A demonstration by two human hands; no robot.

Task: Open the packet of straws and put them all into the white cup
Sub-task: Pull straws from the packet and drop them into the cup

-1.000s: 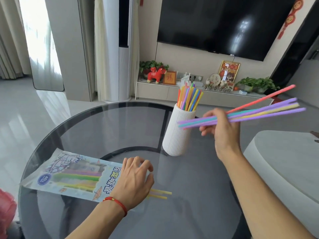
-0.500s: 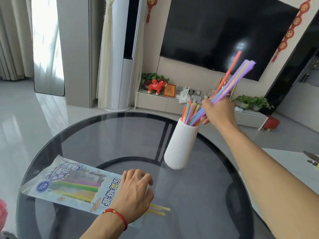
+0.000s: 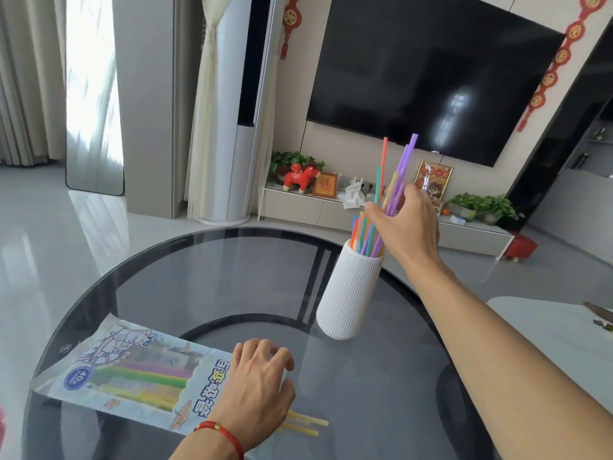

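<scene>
Since the frame half a sec ago our right hand has swung its bunch of straws from a slant to nearly upright, w/ the lower ends now down inside the mouth of the white cup, among the straws already standing there. We grip the bunch around its middle, fingers closed on it; purple, red, teal and yellow-ish tips stick up above the hand, in front of the dark TV. The cup, ribbed and tall, stands upright on the round glass table, toward the far right side of it. Our left hand has barely shifted: it lies palm-down on the open end of the straw packet, fingers spread & lightly curled, pressing the packet flat, not gripping anything we can see. A red string bracelet sits at that wrist. The packet lies flat on the near left part of the table, well apart from the cup; green, purple and yellow straws show through its clear film, and two yellow straws poke out of the open end just right of the left hand, resting on the glass. Behind the table, a low TV shelf carries a red toy horse and some plants
</scene>
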